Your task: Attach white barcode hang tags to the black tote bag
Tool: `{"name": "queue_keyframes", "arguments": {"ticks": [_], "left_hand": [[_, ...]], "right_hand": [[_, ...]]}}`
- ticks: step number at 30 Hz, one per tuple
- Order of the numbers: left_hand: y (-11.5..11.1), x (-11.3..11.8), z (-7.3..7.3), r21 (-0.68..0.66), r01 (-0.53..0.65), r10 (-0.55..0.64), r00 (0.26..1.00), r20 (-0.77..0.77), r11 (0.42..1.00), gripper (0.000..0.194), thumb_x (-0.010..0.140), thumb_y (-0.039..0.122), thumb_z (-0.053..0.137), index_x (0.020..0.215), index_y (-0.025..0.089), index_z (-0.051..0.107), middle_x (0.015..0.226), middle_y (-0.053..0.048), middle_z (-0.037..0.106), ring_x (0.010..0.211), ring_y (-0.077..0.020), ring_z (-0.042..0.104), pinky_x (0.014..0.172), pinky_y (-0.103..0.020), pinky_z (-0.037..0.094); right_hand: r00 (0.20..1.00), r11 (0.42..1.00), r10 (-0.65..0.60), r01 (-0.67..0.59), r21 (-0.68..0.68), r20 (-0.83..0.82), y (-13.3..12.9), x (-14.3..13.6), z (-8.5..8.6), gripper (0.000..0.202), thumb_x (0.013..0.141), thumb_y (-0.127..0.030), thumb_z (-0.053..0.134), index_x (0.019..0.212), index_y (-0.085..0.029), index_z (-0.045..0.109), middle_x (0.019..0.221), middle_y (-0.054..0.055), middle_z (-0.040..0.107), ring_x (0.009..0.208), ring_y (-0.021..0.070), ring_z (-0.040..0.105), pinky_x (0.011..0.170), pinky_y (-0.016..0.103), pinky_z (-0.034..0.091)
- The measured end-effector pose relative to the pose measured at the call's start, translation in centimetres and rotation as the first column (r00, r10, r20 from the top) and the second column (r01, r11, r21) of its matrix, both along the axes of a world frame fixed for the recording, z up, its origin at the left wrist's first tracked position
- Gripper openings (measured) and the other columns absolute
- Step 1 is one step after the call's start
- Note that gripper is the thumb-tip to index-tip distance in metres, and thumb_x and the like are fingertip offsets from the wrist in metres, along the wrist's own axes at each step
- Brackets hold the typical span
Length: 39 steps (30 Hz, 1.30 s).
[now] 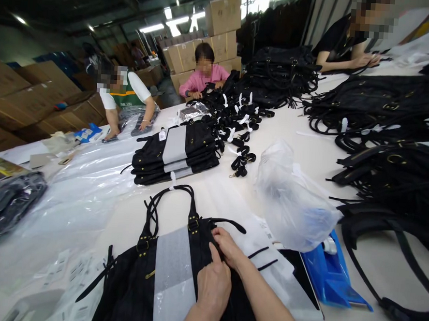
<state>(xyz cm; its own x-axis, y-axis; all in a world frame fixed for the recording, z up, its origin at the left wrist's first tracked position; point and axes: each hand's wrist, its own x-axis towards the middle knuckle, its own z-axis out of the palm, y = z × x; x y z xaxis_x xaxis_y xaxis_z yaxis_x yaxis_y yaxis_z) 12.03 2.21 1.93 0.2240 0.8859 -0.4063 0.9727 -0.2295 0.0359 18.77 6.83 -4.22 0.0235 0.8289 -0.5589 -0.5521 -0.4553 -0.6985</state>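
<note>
Both hands work at the black bag point(134, 286) lying flat on the surface point(309, 156) nearest the camera, left hand point(213, 289) pinching its top edge, right hand point(227, 246) closed beside the strap buckle point(193, 223).

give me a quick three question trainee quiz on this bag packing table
1. True or false: both hands rest on the black bag nearest the camera.
2. What lies right of that bag? A) blue tray under a clear plastic bag B) a red box
3. What colour is the strip across the bag's front?

Key: 1 true: left hand and right hand press near its top edge. 2 A: blue tray, plastic bag. 3 white or pale grey strip.
</note>
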Motion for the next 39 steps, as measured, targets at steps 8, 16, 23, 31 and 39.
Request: {"name": "queue_keyframes", "arguments": {"ticks": [8,16,23,31,39], "left_hand": [[0.3,-0.2,0.5,-0.081,-0.058,0.064,0.995,0.072,0.995,0.052,0.085,0.019,0.033,0.132,0.001,0.022,0.081,-0.015,0.065,0.076,-0.024,0.063,0.066,-0.03,0.044],[0.0,0.0,-0.2,-0.037,-0.075,0.079,0.991,0.107,0.996,0.051,0.084,0.018,0.03,0.131,0.0,0.024,0.079,-0.017,0.065,0.076,-0.0234,0.062,0.066,-0.03,0.044],[0.2,0.0,-0.5,-0.099,-0.145,0.158,0.977,0.145,0.984,0.053,0.084,0.021,0.032,0.132,0.001,0.021,0.081,-0.015,0.064,0.078,-0.0215,0.061,0.069,-0.028,0.043],[0.2,-0.1,0.4,-0.175,-0.225,0.262,0.937,0.232,0.958,0.051,0.084,0.021,0.031,0.133,0.007,0.023,0.089,-0.014,0.063,0.082,-0.0198,0.06,0.072,-0.025,0.041],[0.0,-0.1,0.0,-0.189,-0.235,0.281,0.92,0.272,0.953,0.052,0.085,0.022,0.03,0.133,0.006,0.02,0.084,-0.013,0.064,0.078,-0.0186,0.06,0.069,-0.023,0.041]], "right_hand": [[0.983,0.99,0.141,-0.14,-0.009,0.117,-6.8,3.0,3.9,0.025,0.06,-0.028,0.051,0.081,-0.017,0.054,0.071,-0.002,0.052,0.063,0.0099,0.05,0.052,0.021,0.036],[0.957,0.962,0.274,-0.275,-0.012,0.094,-14.6,1.9,3.4,0.025,0.064,-0.034,0.05,0.079,-0.015,0.058,0.073,0.001,0.055,0.07,0.0125,0.052,0.064,0.024,0.04],[0.75,0.829,0.506,-0.559,0.0,0.427,-17.7,2.8,1.8,0.044,0.073,-0.054,0.043,0.065,-0.016,0.064,0.063,0.0,0.055,0.059,0.012,0.047,0.056,0.023,0.035],[0.785,0.858,0.397,-0.501,0.111,0.476,-20.0,4.7,2.7,0.042,0.077,-0.051,0.042,0.075,-0.018,0.067,0.077,0.004,0.06,0.074,0.0153,0.055,0.069,0.025,0.04],[0.849,0.919,0.336,-0.39,0.054,0.408,-17.2,1.2,1.5,0.032,0.072,-0.033,0.045,0.094,-0.018,0.063,0.084,0.004,0.062,0.076,0.0178,0.057,0.069,0.027,0.043]]}}
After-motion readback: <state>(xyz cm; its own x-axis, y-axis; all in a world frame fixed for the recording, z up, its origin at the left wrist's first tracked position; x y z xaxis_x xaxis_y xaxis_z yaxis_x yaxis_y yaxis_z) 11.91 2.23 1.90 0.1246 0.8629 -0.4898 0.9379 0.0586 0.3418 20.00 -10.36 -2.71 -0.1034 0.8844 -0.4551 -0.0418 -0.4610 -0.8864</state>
